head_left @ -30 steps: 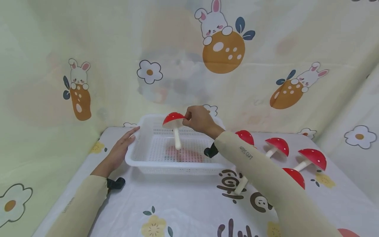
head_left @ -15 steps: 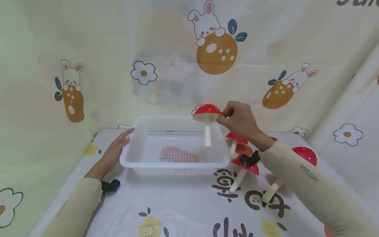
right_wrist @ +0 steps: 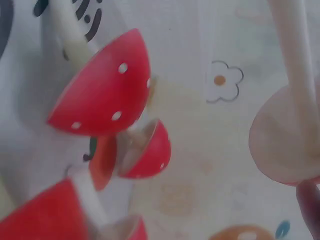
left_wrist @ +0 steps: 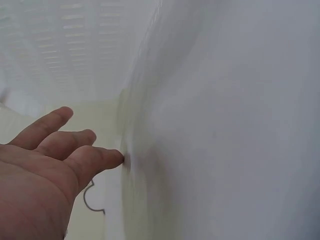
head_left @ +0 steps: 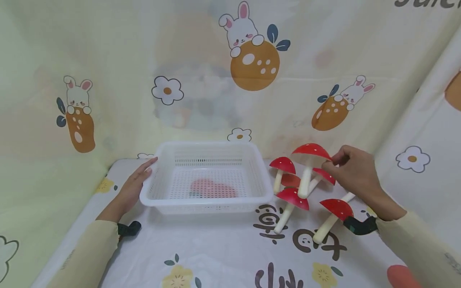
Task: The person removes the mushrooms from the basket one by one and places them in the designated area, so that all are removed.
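Observation:
My right hand (head_left: 354,170) pinches the cap edge of a toy mushroom (head_left: 311,149), red with white dots, its pale stem pointing down. It hangs to the right of the basket, over other mushrooms; in the right wrist view the pale underside of its cap (right_wrist: 275,142) shows at the right edge. My left hand (head_left: 132,188) lies with fingers extended against the left side of a white plastic basket (head_left: 207,201). In the left wrist view a fingertip touches the basket wall (left_wrist: 210,130). Inside the basket I see only its perforated floor, with a reddish patch showing through.
Several more red mushrooms lie right of the basket, among them an upright one (head_left: 282,165), a tilted one (head_left: 293,197) and a nearer one (head_left: 336,208). A white printed cloth (head_left: 201,240) covers the table. A patterned curtain (head_left: 201,40) hangs behind.
My right hand has carried the mushroom from above the basket out to the right, over the other mushrooms. The left hand has stayed against the basket. The head view has shifted slightly.

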Motion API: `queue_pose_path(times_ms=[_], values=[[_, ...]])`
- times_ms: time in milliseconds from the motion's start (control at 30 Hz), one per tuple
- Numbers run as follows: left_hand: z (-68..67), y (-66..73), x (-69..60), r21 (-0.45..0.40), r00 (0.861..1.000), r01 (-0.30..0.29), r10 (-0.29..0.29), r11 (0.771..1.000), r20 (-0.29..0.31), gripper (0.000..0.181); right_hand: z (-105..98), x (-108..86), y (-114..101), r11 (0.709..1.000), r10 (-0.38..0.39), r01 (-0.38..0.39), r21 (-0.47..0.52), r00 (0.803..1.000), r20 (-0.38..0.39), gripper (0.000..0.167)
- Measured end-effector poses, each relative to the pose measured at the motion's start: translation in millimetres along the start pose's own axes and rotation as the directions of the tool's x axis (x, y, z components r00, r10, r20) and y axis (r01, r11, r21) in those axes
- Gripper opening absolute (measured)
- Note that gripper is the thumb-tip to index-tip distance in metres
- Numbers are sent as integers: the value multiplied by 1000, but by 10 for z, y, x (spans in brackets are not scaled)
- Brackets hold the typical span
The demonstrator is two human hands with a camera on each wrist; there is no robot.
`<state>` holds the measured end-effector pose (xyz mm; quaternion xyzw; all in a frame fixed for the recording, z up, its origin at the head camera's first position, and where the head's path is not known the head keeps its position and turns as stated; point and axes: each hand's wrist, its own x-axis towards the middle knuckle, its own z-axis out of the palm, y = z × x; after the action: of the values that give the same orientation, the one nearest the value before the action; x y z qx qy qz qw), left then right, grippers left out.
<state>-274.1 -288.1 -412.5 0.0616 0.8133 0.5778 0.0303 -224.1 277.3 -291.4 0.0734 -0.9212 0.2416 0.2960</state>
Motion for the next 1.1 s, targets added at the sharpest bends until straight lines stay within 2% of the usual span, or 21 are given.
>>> queue_pose_path(times_ms=[167, 300, 433, 700, 833, 1000, 1100], values=[[38, -23, -25, -22, 1000, -4, 4, 1000, 13, 54, -282, -251, 339, 994, 75, -74, -77, 997, 11, 23], [23, -34, -17, -38, 1000, -13, 14, 999, 22, 56, -458, -478, 650, 968, 189, -179, -176, 981, 39, 26], [-4, -26, -53, -14, 1000, -12, 12, 1000, 10, 55, -544, -699, 950, 919, 319, -292, -265, 945, 68, 32], [-93, -92, -166, 23, 1000, -17, 16, 1000, 6, 53, -628, -931, 1412, 832, 512, -445, -333, 847, 147, 38], [-128, -95, -167, -2, 1000, -22, 22, 1000, 19, 53, -559, -1033, 1540, 809, 556, -470, -354, 807, 199, 38], [-172, -61, -181, -21, 1000, -17, 17, 1000, 20, 54, -459, -1050, 1555, 821, 541, -437, -366, 800, 259, 38], [-198, -35, -187, -2, 1000, -12, 12, 1000, 8, 54, -440, -1011, 1506, 829, 533, -411, -379, 786, 312, 42]])
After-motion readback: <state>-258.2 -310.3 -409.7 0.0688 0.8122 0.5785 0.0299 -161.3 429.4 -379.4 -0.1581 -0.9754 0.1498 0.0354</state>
